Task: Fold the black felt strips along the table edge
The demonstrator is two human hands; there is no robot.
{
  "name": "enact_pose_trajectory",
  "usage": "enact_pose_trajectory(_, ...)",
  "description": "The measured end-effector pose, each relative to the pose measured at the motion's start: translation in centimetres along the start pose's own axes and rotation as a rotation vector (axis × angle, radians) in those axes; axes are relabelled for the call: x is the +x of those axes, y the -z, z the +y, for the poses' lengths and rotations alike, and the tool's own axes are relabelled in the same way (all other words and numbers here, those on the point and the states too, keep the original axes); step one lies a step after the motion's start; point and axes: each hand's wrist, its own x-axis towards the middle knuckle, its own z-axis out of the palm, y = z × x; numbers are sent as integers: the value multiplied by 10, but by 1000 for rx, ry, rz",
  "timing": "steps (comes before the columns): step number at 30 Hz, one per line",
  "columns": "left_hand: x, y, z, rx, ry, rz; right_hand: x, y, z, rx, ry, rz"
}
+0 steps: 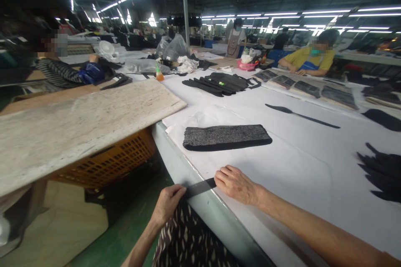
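Observation:
A dark flat strip [200,187] stretches between my two hands across the edge of the white-covered table. My left hand [168,204] pinches its left end, just off the table edge above my lap. The other end is under the closed fingers of my right hand [234,184], which rests on the table. Just beyond my hands lies a neat stack of grey-black strips [227,137] with their edges facing up. To the right is a single black shaped piece [300,115] with a long thin tail.
A pale worn board [81,121] juts in from the left above an orange crate [115,160]. Black pieces [219,83] lie fanned farther back, with more black pieces [384,171] at right. A glue bottle [159,73] stands behind. Co-workers sit at left and right.

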Motion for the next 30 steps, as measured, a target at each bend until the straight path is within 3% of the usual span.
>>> enact_pose_trajectory(14, 0, 1, 0, -3, 7, 3, -10, 9, 1, -10, -15, 15)
enact_pose_trajectory(22, -2, -1, -1, 11, 1, -20, -25, 12, 4, 45, -96, 9)
enact_pose_trajectory(26, -4, 1, -2, -4, 2, -4, -31, 11, 4, 209, -223, 8)
enact_pose_trajectory(30, -7, 6, -4, -36, 8, -3, -43, 11, 7, 520, -494, 12)
